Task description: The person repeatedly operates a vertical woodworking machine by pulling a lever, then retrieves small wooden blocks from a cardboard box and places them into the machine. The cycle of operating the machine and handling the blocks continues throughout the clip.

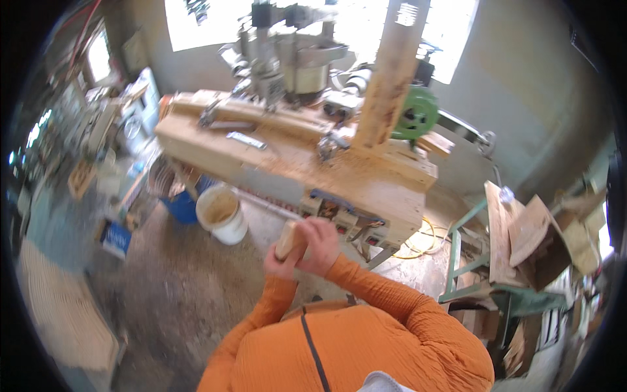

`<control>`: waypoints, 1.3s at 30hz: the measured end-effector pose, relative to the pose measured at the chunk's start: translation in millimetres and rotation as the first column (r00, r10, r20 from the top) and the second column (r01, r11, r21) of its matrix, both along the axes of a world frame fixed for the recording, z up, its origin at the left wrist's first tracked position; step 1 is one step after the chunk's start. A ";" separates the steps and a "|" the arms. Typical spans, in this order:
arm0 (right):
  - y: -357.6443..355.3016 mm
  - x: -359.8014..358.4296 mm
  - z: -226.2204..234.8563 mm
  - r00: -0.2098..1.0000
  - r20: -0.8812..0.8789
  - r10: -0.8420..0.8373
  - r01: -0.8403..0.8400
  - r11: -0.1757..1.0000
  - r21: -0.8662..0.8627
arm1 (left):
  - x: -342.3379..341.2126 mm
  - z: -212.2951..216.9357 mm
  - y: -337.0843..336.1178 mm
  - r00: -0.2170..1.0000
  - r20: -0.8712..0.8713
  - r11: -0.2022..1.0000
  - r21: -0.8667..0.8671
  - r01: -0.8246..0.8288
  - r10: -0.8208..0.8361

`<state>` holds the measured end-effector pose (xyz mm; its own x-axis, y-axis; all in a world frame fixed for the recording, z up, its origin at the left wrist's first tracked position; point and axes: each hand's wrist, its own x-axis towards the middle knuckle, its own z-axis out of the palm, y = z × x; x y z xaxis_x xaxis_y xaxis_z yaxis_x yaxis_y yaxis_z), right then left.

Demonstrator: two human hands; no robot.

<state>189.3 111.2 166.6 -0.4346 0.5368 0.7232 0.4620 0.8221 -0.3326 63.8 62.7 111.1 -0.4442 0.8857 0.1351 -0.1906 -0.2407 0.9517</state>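
A small pale wooden block point(287, 242) is held up in front of my chest, its upper end showing between my hands. My left hand point(281, 266) is closed around its lower part. From the right, my right hand point(321, 248) wraps its fingers against the block's side. Both hands are close together and slightly blurred. Beyond them is a wooden workbench point(392, 196) with a drilling machine point(266, 81) mounted on it. Sawdust lies over the bench top near a metal clamp point(332, 145).
A white bucket point(228, 228) and a blue tub point(179, 208) stand on the floor left of the bench. Switch boxes point(343, 225) sit on the bench front. A yellow cable point(428, 242) loops below. At right, a green metal stand point(467, 264) carries wooden boards point(503, 235).
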 end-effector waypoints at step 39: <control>-119.7 23.5 -44.5 0.946 -0.322 -0.038 -0.096 0.915 -0.391 | 9.8 9.8 -108.5 0.982 -0.006 0.976 0.108 0.187 -0.188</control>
<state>212.8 -8.5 122.1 -0.2394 0.7978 0.5534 0.2550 0.6016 -0.7570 73.6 -45.8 121.0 -0.2721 0.9337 0.2329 -0.2458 -0.3014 0.9213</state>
